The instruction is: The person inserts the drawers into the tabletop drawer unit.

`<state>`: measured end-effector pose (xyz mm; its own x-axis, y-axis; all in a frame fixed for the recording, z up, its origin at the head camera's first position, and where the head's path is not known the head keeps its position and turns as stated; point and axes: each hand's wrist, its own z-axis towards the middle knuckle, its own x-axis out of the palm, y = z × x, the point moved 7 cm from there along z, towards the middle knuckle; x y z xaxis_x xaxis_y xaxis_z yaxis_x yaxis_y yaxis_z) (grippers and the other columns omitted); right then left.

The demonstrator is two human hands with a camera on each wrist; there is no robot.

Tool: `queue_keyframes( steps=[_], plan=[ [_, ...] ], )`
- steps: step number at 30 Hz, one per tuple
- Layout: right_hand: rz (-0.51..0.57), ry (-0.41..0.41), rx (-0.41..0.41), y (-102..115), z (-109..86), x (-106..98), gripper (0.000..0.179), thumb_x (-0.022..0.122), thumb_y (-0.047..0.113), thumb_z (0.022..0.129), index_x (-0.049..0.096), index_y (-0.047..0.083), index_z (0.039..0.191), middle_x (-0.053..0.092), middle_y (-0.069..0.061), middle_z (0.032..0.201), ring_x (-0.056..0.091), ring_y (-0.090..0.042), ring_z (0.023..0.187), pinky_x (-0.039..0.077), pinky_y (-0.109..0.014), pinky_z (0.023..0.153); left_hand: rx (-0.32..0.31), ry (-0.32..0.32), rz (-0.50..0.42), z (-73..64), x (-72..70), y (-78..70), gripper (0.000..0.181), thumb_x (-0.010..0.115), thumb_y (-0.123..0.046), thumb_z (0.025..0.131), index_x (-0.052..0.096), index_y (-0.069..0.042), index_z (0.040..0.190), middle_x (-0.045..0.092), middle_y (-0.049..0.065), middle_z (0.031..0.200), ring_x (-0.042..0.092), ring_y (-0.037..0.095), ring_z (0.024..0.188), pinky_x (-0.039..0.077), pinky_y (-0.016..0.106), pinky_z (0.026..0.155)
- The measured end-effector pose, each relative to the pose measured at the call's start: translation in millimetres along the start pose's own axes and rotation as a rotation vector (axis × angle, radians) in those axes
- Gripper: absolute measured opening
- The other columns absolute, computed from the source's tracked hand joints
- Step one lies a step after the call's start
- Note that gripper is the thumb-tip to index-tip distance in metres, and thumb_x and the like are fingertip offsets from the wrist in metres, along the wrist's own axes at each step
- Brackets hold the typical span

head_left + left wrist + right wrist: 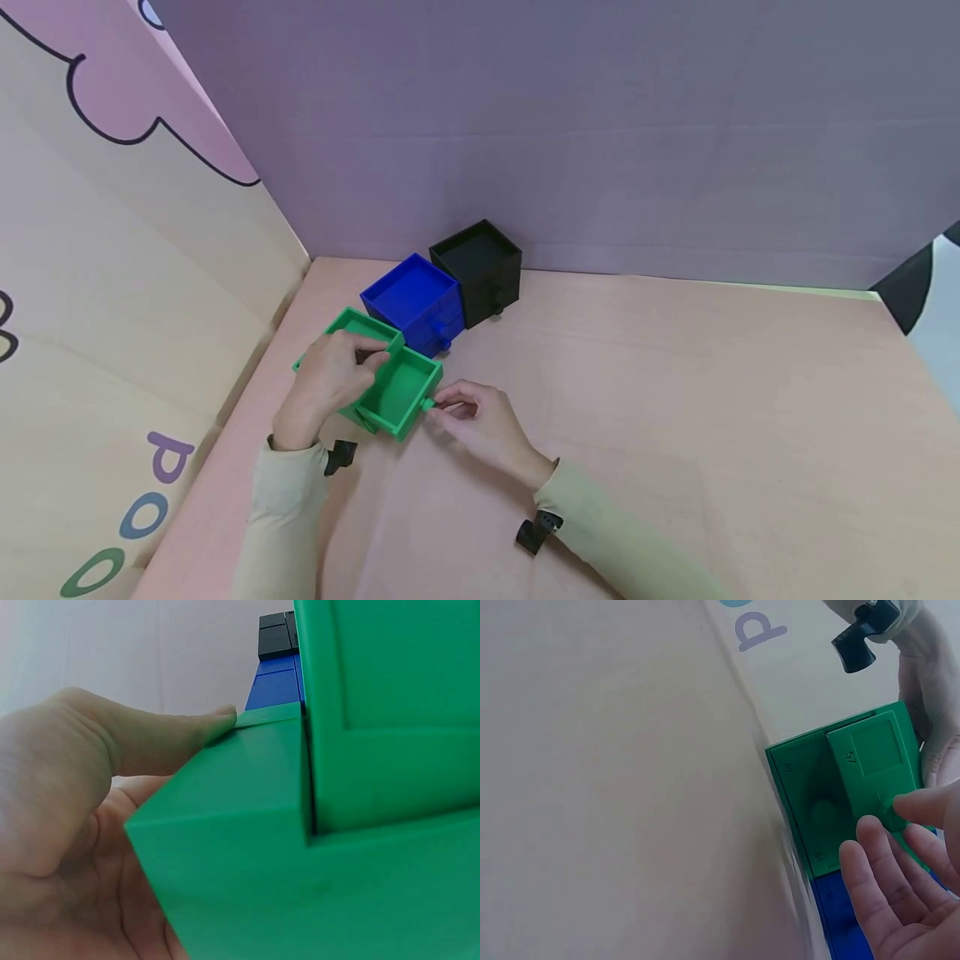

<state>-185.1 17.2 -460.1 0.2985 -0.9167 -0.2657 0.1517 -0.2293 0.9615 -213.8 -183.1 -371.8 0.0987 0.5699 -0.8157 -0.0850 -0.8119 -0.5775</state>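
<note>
A small green drawer box [367,323] stands at the left with its drawer [401,387] pulled out, showing a bare inside. My left hand [322,383] grips the box's body from its left side, with the thumb over the top tray. In the left wrist view that thumb lies along an edge of the green body [217,780], beside the drawer front. My right hand [483,425] pinches the round knob [427,405] on the drawer front between thumb and forefinger. The right wrist view shows its other fingers spread below the drawer front [877,750].
A blue drawer box [412,292] sits right behind the green one, and a black drawer box [480,258] behind that, both with drawers pushed in. A grey wall [600,150] rises at the back, a printed wall [150,275] at the left. Pink cloth [675,417] covers the table.
</note>
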Motion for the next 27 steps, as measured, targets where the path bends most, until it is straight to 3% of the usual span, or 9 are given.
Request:
queue_keyframes(
  steps=[6,13,16,27],
  plan=[
    [0.028,-0.004,-0.020,3,1.1,3,0.013,0.082,0.009,0.093,0.080,0.006,0.106,0.082,-0.010,0.101,0.080,-0.027,0.087,0.061,-0.023,0.067,-0.003,0.007,0.000,0.0,0.5,-1.3,0.029,0.068,-0.017,0.103,0.078,-0.008,0.128,0.080,0.009,0.088,0.060,0.015,0.064,0.042,0.029,0.056],
    [-0.013,-0.023,-0.030,6,6.0,6,0.014,0.081,0.013,0.095,0.080,0.009,0.108,0.082,-0.007,0.103,0.078,-0.019,0.084,0.060,-0.022,0.070,-0.014,-0.001,0.014,-0.3,0.8,-0.5,0.029,0.068,-0.018,0.104,0.078,-0.009,0.129,0.075,0.005,0.077,0.059,0.017,0.063,0.041,0.029,0.056],
    [-0.017,-0.032,-0.024,6,7.7,7,0.014,0.081,0.013,0.095,0.081,0.010,0.108,0.082,-0.006,0.103,0.077,-0.016,0.083,0.060,-0.022,0.071,-0.006,-0.008,0.018,0.0,0.6,-0.8,0.028,0.068,-0.018,0.103,0.079,-0.009,0.128,0.076,0.005,0.079,0.061,0.016,0.066,0.042,0.029,0.058],
    [-0.013,-0.011,-0.014,7,14.5,14,0.015,0.080,0.015,0.096,0.080,0.010,0.110,0.082,-0.004,0.105,0.078,-0.024,0.087,0.060,-0.021,0.072,0.004,-0.023,0.031,-1.0,-0.4,0.1,0.027,0.070,-0.017,0.102,0.080,-0.008,0.126,0.079,0.006,0.083,0.063,0.016,0.068,0.045,0.029,0.060]
  ],
)
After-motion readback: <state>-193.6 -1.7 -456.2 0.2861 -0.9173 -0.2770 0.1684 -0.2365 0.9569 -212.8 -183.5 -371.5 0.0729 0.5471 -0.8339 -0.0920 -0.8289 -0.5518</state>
